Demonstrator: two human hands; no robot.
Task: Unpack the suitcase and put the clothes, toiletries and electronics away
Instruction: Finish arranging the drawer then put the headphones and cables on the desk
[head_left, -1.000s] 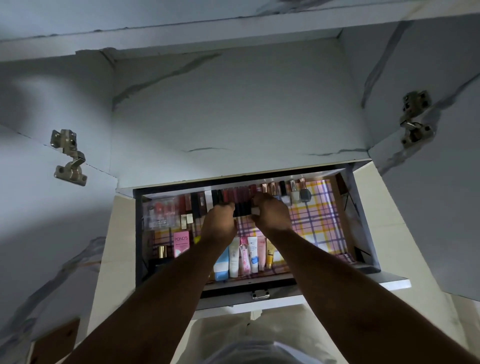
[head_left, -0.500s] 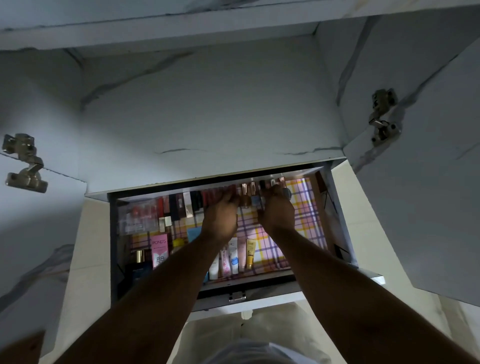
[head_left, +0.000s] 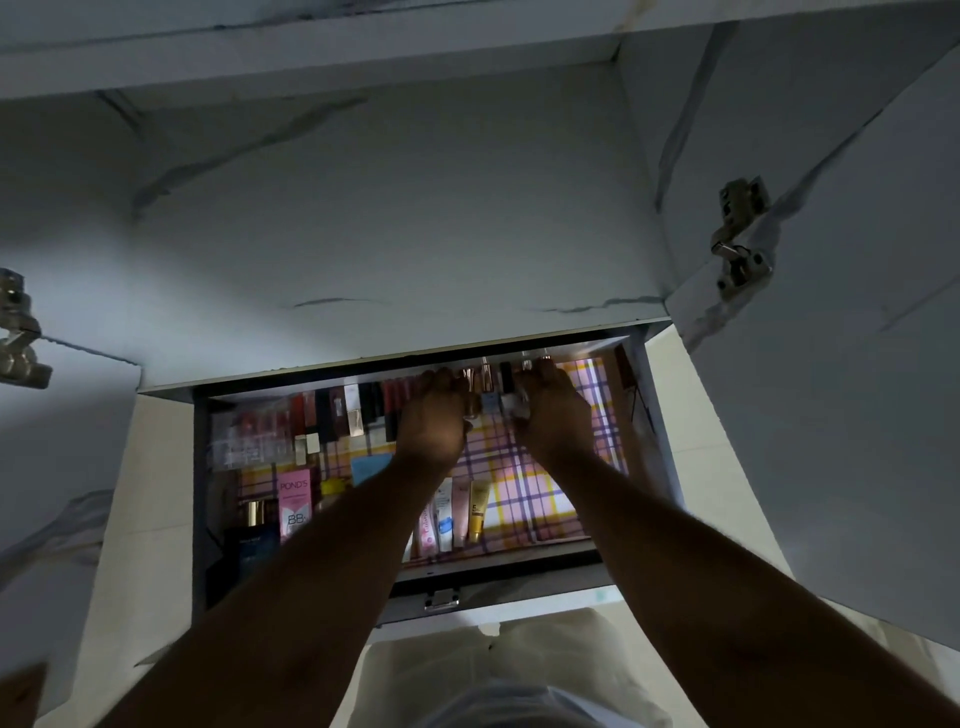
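An open drawer (head_left: 498, 566) with a plaid liner (head_left: 524, 493) holds toiletries. A row of lipsticks (head_left: 358, 410) stands along its back and tubes (head_left: 457, 514) lie at the front. Small capped bottles (head_left: 485, 382) stand at the back middle. My left hand (head_left: 434, 415) reaches to that row, fingers curled by a copper-capped bottle. My right hand (head_left: 553, 410) is just to the right, its fingertips pinching a pale small bottle (head_left: 514, 405). The hands hide part of the row.
A pink Pond's box (head_left: 294, 501), a clear case (head_left: 249, 441) and a dark bottle (head_left: 252, 545) fill the drawer's left side. Above is a white marbled shelf (head_left: 389, 234). An open cabinet door (head_left: 857, 364) with a hinge (head_left: 740, 239) stands at the right.
Both hands have moved from the drawer's middle back to the row of small bottles, slightly rightward. The dark item held between them a second ago is out of sight. The view has shifted.
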